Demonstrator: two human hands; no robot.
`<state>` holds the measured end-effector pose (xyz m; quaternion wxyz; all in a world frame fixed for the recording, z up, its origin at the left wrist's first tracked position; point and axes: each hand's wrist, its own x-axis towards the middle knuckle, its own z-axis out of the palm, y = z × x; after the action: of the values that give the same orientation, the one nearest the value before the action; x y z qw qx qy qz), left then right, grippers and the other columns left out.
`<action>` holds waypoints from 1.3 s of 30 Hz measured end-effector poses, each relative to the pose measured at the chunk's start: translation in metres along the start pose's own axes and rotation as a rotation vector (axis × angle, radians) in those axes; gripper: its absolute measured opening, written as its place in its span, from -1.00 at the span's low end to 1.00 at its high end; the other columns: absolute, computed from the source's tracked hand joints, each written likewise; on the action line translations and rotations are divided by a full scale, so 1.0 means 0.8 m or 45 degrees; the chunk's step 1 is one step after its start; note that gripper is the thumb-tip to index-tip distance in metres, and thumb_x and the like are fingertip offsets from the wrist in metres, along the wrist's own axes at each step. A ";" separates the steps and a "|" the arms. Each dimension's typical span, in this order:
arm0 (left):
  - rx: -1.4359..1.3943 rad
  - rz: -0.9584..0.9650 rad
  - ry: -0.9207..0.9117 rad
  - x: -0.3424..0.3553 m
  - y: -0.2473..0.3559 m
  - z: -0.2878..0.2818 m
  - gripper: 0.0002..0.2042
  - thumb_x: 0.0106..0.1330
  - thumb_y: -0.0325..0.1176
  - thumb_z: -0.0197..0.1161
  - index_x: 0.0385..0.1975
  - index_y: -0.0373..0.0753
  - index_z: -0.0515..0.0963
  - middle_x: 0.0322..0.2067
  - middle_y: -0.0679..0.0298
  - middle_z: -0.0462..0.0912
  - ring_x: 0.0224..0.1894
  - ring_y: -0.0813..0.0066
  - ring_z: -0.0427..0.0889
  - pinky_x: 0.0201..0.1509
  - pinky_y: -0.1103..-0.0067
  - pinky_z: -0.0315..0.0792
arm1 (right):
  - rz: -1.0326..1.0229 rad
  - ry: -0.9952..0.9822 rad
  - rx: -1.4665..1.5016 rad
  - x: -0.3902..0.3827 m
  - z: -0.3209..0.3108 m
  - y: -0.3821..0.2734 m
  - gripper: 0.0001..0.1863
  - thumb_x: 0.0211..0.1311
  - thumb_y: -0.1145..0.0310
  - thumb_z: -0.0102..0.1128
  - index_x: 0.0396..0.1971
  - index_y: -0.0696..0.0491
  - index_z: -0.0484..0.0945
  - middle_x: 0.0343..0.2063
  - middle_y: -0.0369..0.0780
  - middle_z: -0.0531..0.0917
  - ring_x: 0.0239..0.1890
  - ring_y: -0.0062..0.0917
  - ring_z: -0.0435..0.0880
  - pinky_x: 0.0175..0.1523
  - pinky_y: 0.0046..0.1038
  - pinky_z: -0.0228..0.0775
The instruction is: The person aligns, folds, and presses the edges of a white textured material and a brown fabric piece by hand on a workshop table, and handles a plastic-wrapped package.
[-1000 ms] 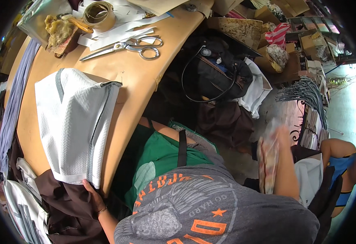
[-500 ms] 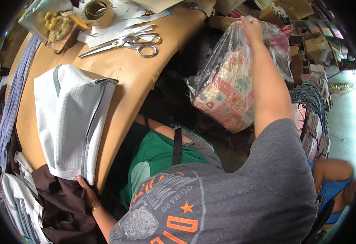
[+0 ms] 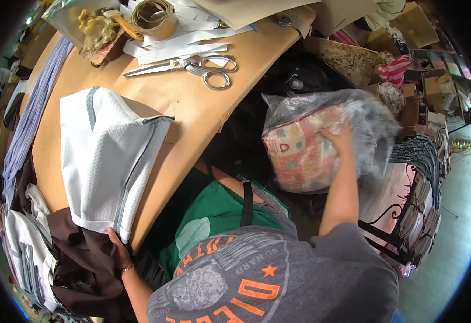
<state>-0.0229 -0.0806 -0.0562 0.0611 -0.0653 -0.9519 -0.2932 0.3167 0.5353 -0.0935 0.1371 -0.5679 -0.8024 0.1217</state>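
My left hand (image 3: 119, 252) grips the lower edge of a white textured fabric piece with grey trim (image 3: 106, 161), where dark brown fabric (image 3: 82, 269) hangs from it at the table's edge. Off the table to the right, my right hand (image 3: 339, 139) is closed on a crumpled clear plastic bag (image 3: 372, 145). A bundle printed with pink, cream and green squares (image 3: 294, 156) shows inside the bag; some fingertips are blurred against it.
Scissors (image 3: 187, 67), white strips (image 3: 179, 46), a tape roll (image 3: 152, 19) and a brush (image 3: 127, 27) lie on the tan table (image 3: 57, 124). Cardboard boxes (image 3: 413, 24), a black bag (image 3: 289, 75) and a scrollwork metal rack (image 3: 386, 204) are to the right.
My right hand lifted the plastic bag high, then lowered and turned it over the dark space beside the table. My left hand stayed put. The person at the right has left view.
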 end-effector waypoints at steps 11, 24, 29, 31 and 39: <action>0.217 0.015 0.016 -0.004 0.008 -0.003 -0.54 0.23 -0.09 0.04 -0.19 -0.48 0.45 -0.22 0.03 0.55 -0.21 0.29 0.52 -0.17 0.49 0.37 | 0.349 0.040 1.044 0.107 -0.177 -0.081 -0.45 -0.15 0.19 0.36 -0.14 0.17 0.47 -0.29 -0.08 0.55 -0.36 -0.35 0.55 -0.34 -0.25 0.46; 0.015 -0.161 -0.026 -0.011 0.007 -0.007 -0.55 0.23 -0.12 0.05 -0.13 -0.47 0.41 -0.15 0.00 0.50 -0.16 0.22 0.49 -0.09 0.46 0.34 | 0.912 0.128 1.431 0.292 0.021 -0.059 -0.50 0.03 0.15 0.06 -0.07 0.17 0.37 -0.02 -0.08 0.39 -0.02 -0.29 0.39 -0.06 -0.27 0.32; 0.066 -0.039 -0.074 -0.001 0.010 0.001 -0.53 0.25 -0.07 -0.01 -0.14 -0.46 0.41 -0.20 0.06 0.52 -0.20 0.28 0.48 -0.11 0.49 0.33 | 0.400 0.276 0.433 0.223 -0.061 -0.016 0.02 -0.10 -0.31 -0.01 0.20 0.18 -0.03 0.15 0.07 0.15 0.20 -0.14 0.13 0.24 -0.23 -0.08; 0.001 -0.173 -0.075 -0.013 0.016 -0.004 -0.52 0.25 -0.07 -0.01 -0.14 -0.47 0.41 -0.21 0.08 0.52 -0.21 0.31 0.48 -0.12 0.49 0.33 | 0.378 0.074 -0.382 0.146 -0.128 -0.078 0.08 -0.17 -0.35 0.02 0.22 0.14 -0.05 0.15 0.09 0.15 0.23 -0.09 0.04 0.24 -0.20 -0.09; -0.490 -0.491 -0.139 -0.018 0.003 0.002 -0.50 0.29 -0.04 -0.10 -0.16 -0.47 0.44 -0.23 0.12 0.52 -0.19 0.42 0.47 -0.09 0.57 0.31 | 0.219 0.106 0.656 0.066 -0.005 -0.057 -0.05 -0.13 0.20 0.32 0.19 0.24 -0.06 0.13 -0.05 0.20 0.14 -0.33 0.21 0.17 -0.40 0.05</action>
<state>-0.0086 -0.0792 -0.0584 -0.0607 0.0909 -0.8755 -0.4707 0.2612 0.5705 -0.0690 0.2990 -0.5848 -0.6876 0.3095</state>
